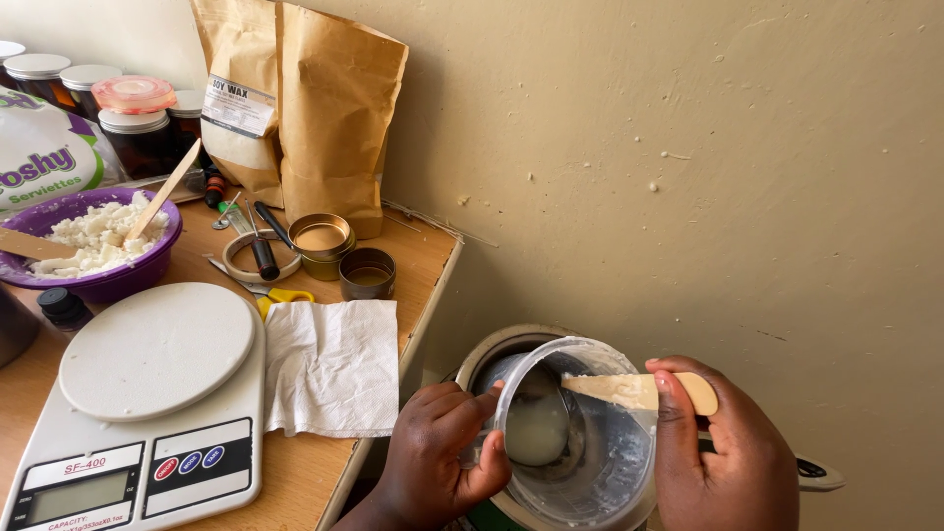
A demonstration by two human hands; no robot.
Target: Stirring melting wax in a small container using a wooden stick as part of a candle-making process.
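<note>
Your left hand [442,457] is curling its fingers around the rim of the clear round plastic tub [580,433], tilting its mouth toward you at about five o'clock in the view. Your right hand [723,452] is pinching the flat wooden stirring stick [639,390] at four o'clock, its wax-coated end reaching into the tub. The tub is sitting between both hands, over a round metal pot [492,346], with a pale cloudy puddle at its bottom.

Up at eleven o'clock, two tall brown paper pouches [305,108] are leaning against the wall; the left one is wearing a white rectangular label. At nine o'clock, a white and green soft packet [44,147] is lying behind the purple bowl of white flakes [93,236] on the table [413,256].
</note>
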